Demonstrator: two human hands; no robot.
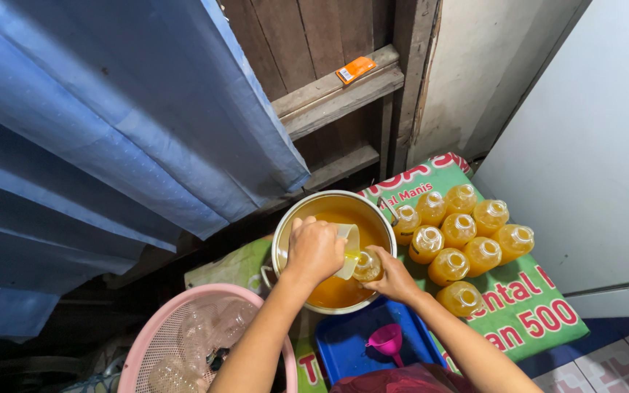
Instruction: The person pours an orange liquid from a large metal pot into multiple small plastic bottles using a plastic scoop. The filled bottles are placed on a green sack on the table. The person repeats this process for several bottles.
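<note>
Over the pot (296, 211), hands tip a jug (349, 251) rightward into an upright bottle (367, 268).

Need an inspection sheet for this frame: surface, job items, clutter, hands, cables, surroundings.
Surface: green printed banner on the floor, tiles at its right edge.
Job's things: metal pot of orange liquid; small bottle held over it; clear cup tipped at the bottle's mouth; nine filled uncapped bottles on the banner.
Clutter: pink basket of empty clear bottles; pink funnel on a blue lid.
Grippers: left hand grips the cup; right hand holds the small bottle.
Cables: nothing seen.
Surroundings: blue tarp, wooden wall, white panel.
</note>
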